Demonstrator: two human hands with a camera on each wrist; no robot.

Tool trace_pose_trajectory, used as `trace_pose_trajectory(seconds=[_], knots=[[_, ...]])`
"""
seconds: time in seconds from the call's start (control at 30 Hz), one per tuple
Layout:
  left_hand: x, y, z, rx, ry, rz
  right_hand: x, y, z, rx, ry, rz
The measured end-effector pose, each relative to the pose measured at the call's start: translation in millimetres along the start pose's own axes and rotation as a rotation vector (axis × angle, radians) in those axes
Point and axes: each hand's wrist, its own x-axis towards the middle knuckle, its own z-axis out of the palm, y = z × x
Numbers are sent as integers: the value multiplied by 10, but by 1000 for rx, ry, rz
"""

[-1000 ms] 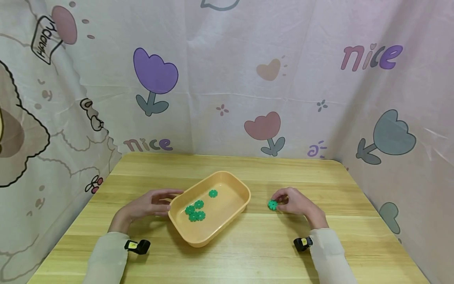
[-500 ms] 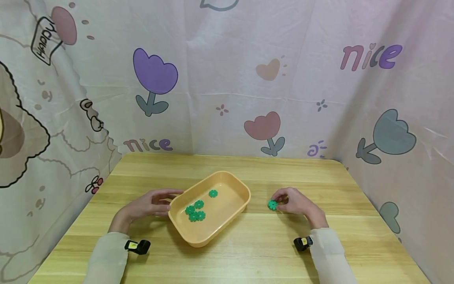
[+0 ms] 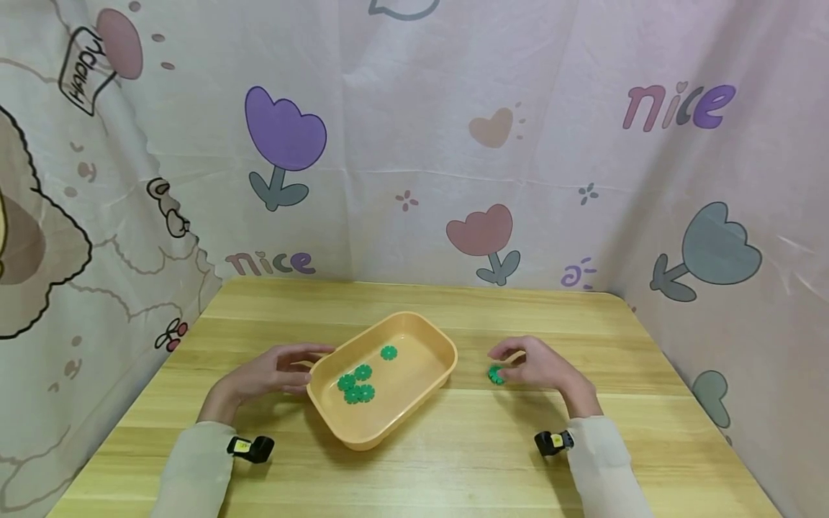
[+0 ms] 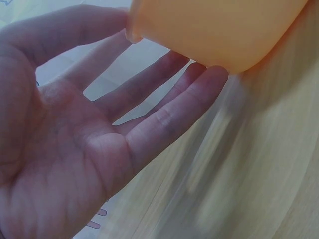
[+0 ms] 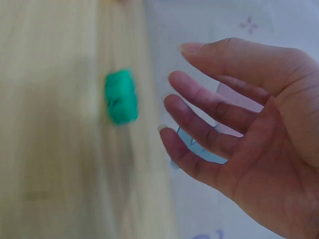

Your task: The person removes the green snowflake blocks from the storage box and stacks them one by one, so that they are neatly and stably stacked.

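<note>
An orange-yellow plastic tray (image 3: 414,374) stands at a slant on the table, with several green flower-shaped discs (image 3: 363,373) inside. At its left end is my left hand (image 3: 272,374); in the left wrist view, its extended fingers (image 4: 169,117) touch the tray's end wall (image 4: 214,30). To the right of the tray, a small green notched piece (image 3: 495,375) rests on the table. My right hand (image 3: 540,363) is beside it, fingers parted. The right wrist view shows the green piece (image 5: 121,97), blurred like a short stack, apart from the fingertips (image 5: 174,77).
The light wood table (image 3: 479,453) spreads around the tray. Behind it and at both sides hangs a white cloth (image 3: 401,108) printed with flowers and words. A small black camera (image 3: 252,449) sits on the left wrist, another (image 3: 553,443) on the right.
My right thumb and fingers have let go of the green piece and spread apart, the fingers lifting slightly. The piece stays on the table. My left hand and the tray hold still.
</note>
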Motion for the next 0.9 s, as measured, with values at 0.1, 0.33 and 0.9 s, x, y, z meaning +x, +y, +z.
trace_pose_trajectory(seconds=[0.1, 0.33, 0.9], knots=[[2, -5, -3, 0, -1, 3, 21, -145, 6, 13, 8, -67], [7, 0, 0, -2, -2, 7, 188, -510, 101, 16, 25, -156], [0, 4, 3, 6, 1, 8, 1006, -861, 753, 126, -74, -239]])
